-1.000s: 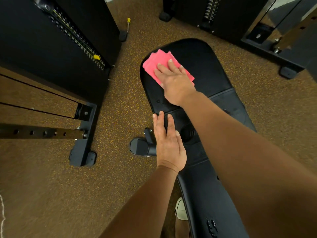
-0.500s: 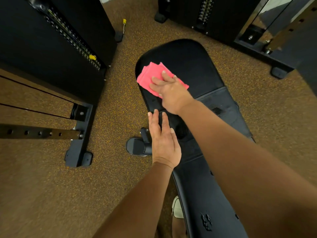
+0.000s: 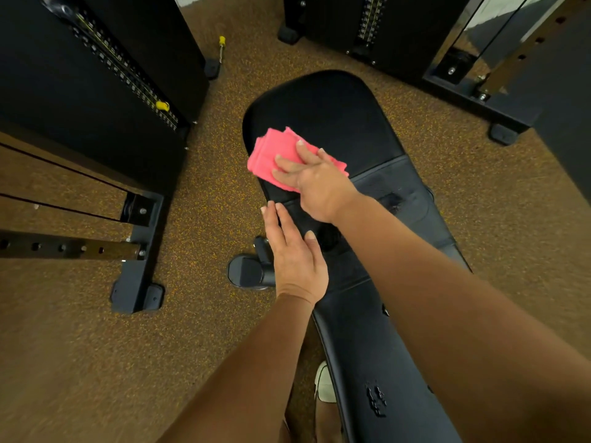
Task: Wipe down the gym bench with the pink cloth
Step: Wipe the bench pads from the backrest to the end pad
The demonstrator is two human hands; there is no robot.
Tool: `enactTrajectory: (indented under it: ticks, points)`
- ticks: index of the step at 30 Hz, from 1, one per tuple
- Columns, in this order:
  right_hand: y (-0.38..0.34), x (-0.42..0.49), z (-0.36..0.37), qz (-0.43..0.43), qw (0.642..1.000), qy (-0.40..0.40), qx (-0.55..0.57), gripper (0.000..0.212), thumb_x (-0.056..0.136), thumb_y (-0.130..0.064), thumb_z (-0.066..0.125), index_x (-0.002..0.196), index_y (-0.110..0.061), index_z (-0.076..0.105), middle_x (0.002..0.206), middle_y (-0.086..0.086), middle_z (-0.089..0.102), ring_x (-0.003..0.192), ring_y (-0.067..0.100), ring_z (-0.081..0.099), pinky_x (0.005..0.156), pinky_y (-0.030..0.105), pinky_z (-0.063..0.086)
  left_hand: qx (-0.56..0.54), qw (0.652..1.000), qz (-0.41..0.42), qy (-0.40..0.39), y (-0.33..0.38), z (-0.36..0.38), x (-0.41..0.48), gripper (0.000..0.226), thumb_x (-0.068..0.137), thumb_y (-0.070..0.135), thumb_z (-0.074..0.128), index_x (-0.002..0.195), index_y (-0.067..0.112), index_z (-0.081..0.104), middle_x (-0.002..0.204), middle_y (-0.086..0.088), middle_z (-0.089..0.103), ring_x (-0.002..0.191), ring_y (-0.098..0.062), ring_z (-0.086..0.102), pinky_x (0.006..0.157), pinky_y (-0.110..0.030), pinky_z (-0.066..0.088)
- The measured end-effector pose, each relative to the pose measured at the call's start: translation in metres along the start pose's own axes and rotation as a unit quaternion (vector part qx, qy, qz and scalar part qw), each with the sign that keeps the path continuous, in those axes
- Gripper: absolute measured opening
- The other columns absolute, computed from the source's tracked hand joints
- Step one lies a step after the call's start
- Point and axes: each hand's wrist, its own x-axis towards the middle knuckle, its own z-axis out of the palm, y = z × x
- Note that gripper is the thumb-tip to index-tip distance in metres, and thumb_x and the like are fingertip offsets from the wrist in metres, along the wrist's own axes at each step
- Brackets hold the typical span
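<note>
Since a second ago the pink cloth [image 3: 275, 155] has slid back along the gym bench [image 3: 335, 113] toward the pad seam. Head view: the right hand [image 3: 319, 187] presses it flat with straight fingers at the far pad's left edge. The left hand [image 3: 297, 254], flat and empty, rests just nearer. The bench's long axis runs away from the person, so the next stroke likely crosses rightward

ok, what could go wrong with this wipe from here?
1. The pink cloth is only pressed under the right hand's flat fingers, at the bench's left edge. It could slide off onto the floor.
2. The scuffed patch on the next pad might snag the cloth.
</note>
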Motion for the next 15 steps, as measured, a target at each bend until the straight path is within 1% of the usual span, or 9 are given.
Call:
enactTrajectory:
  ticks: [2,4,6,8,10,11,12,13,15]
  points:
    - [0.003,-0.005,0.003,-0.033,0.999,-0.007,0.027,0.062,0.093,0.000,0.043,0.146,-0.030,0.035,0.156,-0.012,0.026,0.148,0.023,0.000,0.118,0.042,-0.003,-0.004,1.000,-0.012,-0.001,0.001,0.000,0.000,0.063,0.095,0.018,0.036,0.146,-0.010,0.015,0.156,-0.026,0.007,0.146,-0.036,0.006,0.119,-0.022,0.001]
    - [0.012,-0.011,0.001,-0.050,0.997,-0.018,0.059,0.062,0.091,0.005,0.044,0.141,-0.031,0.044,0.152,-0.013,0.034,0.148,0.018,0.004,0.119,0.039,-0.002,-0.003,1.000,-0.020,-0.002,0.001,0.000,-0.001,0.064,0.094,0.016,0.039,0.147,-0.010,0.013,0.156,-0.025,0.005,0.147,-0.035,0.005,0.119,-0.023,0.002]
    - [0.022,-0.015,-0.001,-0.040,0.996,-0.004,0.080,0.062,0.089,0.008,0.045,0.137,-0.030,0.050,0.149,-0.013,0.039,0.148,0.016,0.008,0.119,0.037,-0.001,-0.001,1.000,-0.019,-0.002,0.002,0.000,-0.001,0.064,0.094,0.015,0.039,0.147,-0.010,0.014,0.156,-0.025,0.005,0.147,-0.035,0.005,0.119,-0.023,0.002]
    - [0.026,-0.015,-0.003,-0.003,0.997,0.012,0.082,0.063,0.088,0.008,0.045,0.137,-0.030,0.049,0.150,-0.013,0.038,0.148,0.017,0.007,0.119,0.038,-0.002,0.000,1.000,-0.011,0.000,0.002,0.000,-0.001,0.063,0.094,0.017,0.038,0.146,-0.011,0.015,0.156,-0.025,0.006,0.147,-0.036,0.005,0.119,-0.022,0.001]
    - [0.018,-0.012,-0.005,0.031,0.998,0.010,0.051,0.065,0.090,0.004,0.043,0.144,-0.031,0.039,0.155,-0.013,0.030,0.148,0.022,0.003,0.120,0.043,0.000,0.000,1.000,-0.009,0.001,0.002,0.000,0.000,0.062,0.095,0.015,0.039,0.146,-0.011,0.015,0.156,-0.025,0.006,0.147,-0.035,0.005,0.119,-0.023,0.002]
    - [0.010,-0.010,-0.005,0.032,0.999,0.007,0.029,0.065,0.091,0.002,0.043,0.147,-0.031,0.034,0.156,-0.012,0.026,0.148,0.025,0.002,0.120,0.046,0.002,0.000,1.000,-0.011,0.000,0.001,0.000,-0.001,0.062,0.094,0.014,0.040,0.146,-0.011,0.015,0.156,-0.025,0.006,0.147,-0.035,0.006,0.120,-0.024,0.004]
    - [0.002,-0.008,-0.005,0.021,1.000,0.003,0.014,0.064,0.092,-0.001,0.042,0.148,-0.031,0.032,0.157,-0.011,0.025,0.148,0.027,0.001,0.119,0.048,0.003,0.001,1.000,-0.013,0.000,0.001,0.000,-0.001,0.063,0.094,0.013,0.041,0.146,-0.010,0.015,0.156,-0.025,0.006,0.147,-0.036,0.006,0.120,-0.026,0.005]
    - [-0.005,-0.008,-0.003,0.003,1.000,-0.001,0.014,0.062,0.093,-0.002,0.041,0.147,-0.031,0.034,0.157,-0.010,0.026,0.148,0.028,0.002,0.119,0.048,0.003,0.001,1.000,-0.015,0.000,0.002,0.000,-0.001,0.064,0.094,0.013,0.042,0.146,-0.010,0.015,0.156,-0.025,0.006,0.146,-0.036,0.007,0.119,-0.028,0.007]
    - [-0.010,-0.010,0.001,-0.028,0.998,-0.013,0.048,0.058,0.093,0.001,0.041,0.142,-0.031,0.043,0.154,-0.011,0.031,0.148,0.024,0.003,0.120,0.045,0.001,0.002,1.000,-0.020,0.001,0.002,-0.001,-0.001,0.064,0.094,0.013,0.043,0.146,-0.010,0.014,0.156,-0.026,0.006,0.146,-0.036,0.010,0.118,-0.027,0.010]
